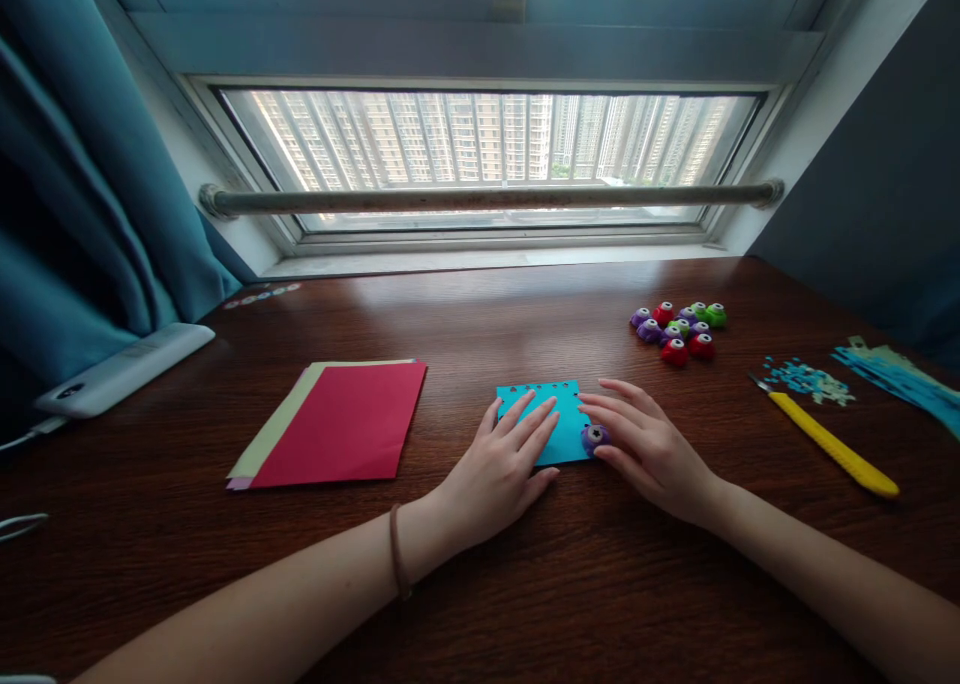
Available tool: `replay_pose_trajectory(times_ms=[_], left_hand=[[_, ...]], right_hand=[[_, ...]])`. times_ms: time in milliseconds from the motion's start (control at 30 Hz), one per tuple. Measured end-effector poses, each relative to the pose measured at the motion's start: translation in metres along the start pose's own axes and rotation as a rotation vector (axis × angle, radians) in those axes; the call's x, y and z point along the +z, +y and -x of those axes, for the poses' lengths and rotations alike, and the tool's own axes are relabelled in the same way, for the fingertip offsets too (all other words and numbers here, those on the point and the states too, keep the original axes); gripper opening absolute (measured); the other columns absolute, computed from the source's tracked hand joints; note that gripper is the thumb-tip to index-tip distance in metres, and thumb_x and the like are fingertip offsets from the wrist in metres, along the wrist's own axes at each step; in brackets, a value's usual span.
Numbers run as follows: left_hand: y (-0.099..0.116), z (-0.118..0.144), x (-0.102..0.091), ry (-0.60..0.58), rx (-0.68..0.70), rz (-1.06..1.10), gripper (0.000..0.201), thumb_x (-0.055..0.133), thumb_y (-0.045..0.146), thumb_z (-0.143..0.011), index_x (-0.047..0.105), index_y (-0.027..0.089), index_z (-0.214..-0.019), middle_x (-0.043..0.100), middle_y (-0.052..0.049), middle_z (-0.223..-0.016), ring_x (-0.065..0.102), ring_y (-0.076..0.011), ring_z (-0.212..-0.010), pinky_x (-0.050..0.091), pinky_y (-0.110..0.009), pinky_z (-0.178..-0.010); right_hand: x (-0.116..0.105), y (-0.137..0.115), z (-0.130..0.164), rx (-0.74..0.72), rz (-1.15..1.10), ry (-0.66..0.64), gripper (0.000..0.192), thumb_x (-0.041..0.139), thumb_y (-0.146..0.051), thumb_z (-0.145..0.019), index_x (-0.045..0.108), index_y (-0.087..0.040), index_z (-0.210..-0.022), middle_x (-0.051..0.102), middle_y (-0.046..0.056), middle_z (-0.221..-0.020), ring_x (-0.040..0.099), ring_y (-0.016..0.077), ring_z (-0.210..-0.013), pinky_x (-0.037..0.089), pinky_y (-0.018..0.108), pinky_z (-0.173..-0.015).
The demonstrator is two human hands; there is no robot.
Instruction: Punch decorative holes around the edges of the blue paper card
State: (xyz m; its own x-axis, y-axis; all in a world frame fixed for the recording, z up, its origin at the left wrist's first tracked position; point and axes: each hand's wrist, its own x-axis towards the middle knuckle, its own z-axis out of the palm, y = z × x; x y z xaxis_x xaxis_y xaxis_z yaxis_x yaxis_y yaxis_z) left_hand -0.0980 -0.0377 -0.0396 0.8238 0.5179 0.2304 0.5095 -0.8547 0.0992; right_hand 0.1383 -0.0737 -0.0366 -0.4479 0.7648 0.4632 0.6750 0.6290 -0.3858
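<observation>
A small blue sheet of paper (559, 448) lies on the desk, with a row of small punched holes along its top edge. My left hand (510, 459) rests flat on this sheet, its fingers stretched over the middle. At the sheet's lower right edge sits a purple craft hole punch (595, 438) with a greyish centre. My right hand (652, 449) has its thumb and index finger around the punch's right side, while the other fingers extend over the sheet's right edge. Part of the sheet is hidden beneath both hands.
Several coloured punches (675, 352) cluster at the back right. A yellow-handled craft knife (832, 444), paper bits (806, 379) and blue strips (900, 379) lie right. Red paper (341, 429) is stacked left, near a white device (127, 369) with a cable. A window sill (495, 259) borders the desk's back.
</observation>
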Motion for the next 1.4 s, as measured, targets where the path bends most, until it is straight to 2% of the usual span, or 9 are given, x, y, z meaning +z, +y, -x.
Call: replay_pose_trajectory(times_ms=[133,267,433,567,800,967,1167,1400], left_hand=[[0.001,0.001,0.0,-0.019,0.021,-0.035,0.05,0.044,0.032,-0.093,0.027,0.013,-0.137,0.023,-0.008,-0.144,0.014,-0.0292,-0.133,0.023,-0.056,-0.105],[0.002,0.002,0.001,-0.006,0.046,-0.076,0.05,0.042,0.032,-0.094,0.026,0.012,-0.137,0.024,-0.009,-0.144,0.013,-0.0296,-0.134,0.021,-0.057,-0.105],[0.001,-0.001,0.002,0.024,0.081,-0.116,0.051,0.039,0.033,-0.095,0.022,0.011,-0.138,0.021,-0.01,-0.145,0.012,-0.0294,-0.134,0.02,-0.057,-0.106],[0.001,-0.002,0.001,0.036,0.133,-0.109,0.053,0.037,0.032,-0.096,0.018,0.011,-0.139,0.021,-0.011,-0.145,0.012,-0.027,-0.134,0.018,-0.054,-0.107],[0.009,-0.005,-0.001,0.04,0.146,0.033,0.058,0.043,0.034,-0.094,0.015,0.011,-0.14,0.021,-0.012,-0.145,0.013,-0.0234,-0.134,0.024,-0.045,-0.109],[0.022,-0.02,-0.011,-0.047,0.173,0.122,0.067,0.05,0.037,-0.09,0.015,0.008,-0.139,0.018,-0.016,-0.145,0.013,-0.0239,-0.134,0.026,-0.043,-0.109],[0.031,-0.036,-0.021,-0.075,0.214,0.118,0.06,0.049,0.041,-0.087,0.035,0.002,-0.129,0.037,-0.021,-0.134,0.031,-0.0291,-0.127,0.029,-0.042,-0.107],[0.031,-0.042,-0.021,-0.099,0.296,0.004,0.052,0.044,0.036,-0.085,0.042,-0.002,-0.122,0.045,-0.023,-0.126,0.041,-0.0318,-0.12,0.034,-0.041,-0.102]], right_hand=[[0.004,0.01,0.0,0.226,-0.198,0.162,0.029,0.043,-0.028,-0.093,0.052,-0.02,-0.119,0.055,0.007,-0.118,0.041,0.0241,-0.116,0.035,0.043,-0.099],[0.008,0.015,-0.001,0.362,-0.357,0.147,0.029,0.048,-0.032,-0.089,0.055,-0.02,-0.115,0.053,0.008,-0.119,0.045,0.024,-0.115,0.035,0.043,-0.1],[0.012,0.013,-0.008,0.37,-0.352,0.116,0.039,0.051,-0.035,-0.084,0.053,-0.014,-0.117,0.048,0.012,-0.125,0.031,0.0256,-0.125,0.029,0.044,-0.104],[0.018,0.013,-0.016,0.365,-0.25,0.109,0.045,0.052,-0.036,-0.081,0.05,-0.009,-0.118,0.047,0.014,-0.126,0.027,0.0274,-0.125,0.023,0.045,-0.106],[0.032,0.018,-0.014,0.491,-0.227,-0.009,0.054,0.056,-0.038,-0.078,0.048,-0.005,-0.12,0.042,0.017,-0.129,0.021,0.0312,-0.127,0.022,0.044,-0.106],[0.035,0.021,-0.016,0.537,-0.253,0.006,0.044,0.056,-0.029,-0.074,0.053,-0.01,-0.114,0.048,0.013,-0.124,0.029,0.0295,-0.124,0.024,0.043,-0.105],[0.038,0.018,-0.016,0.558,-0.245,0.079,0.043,0.052,-0.016,-0.069,0.054,-0.009,-0.112,0.049,0.013,-0.12,0.035,0.0258,-0.119,0.026,0.038,-0.104],[0.036,0.011,-0.016,0.567,-0.262,0.134,0.042,0.05,-0.015,-0.068,0.055,-0.009,-0.11,0.052,0.012,-0.117,0.04,0.024,-0.114,0.031,0.036,-0.102]])
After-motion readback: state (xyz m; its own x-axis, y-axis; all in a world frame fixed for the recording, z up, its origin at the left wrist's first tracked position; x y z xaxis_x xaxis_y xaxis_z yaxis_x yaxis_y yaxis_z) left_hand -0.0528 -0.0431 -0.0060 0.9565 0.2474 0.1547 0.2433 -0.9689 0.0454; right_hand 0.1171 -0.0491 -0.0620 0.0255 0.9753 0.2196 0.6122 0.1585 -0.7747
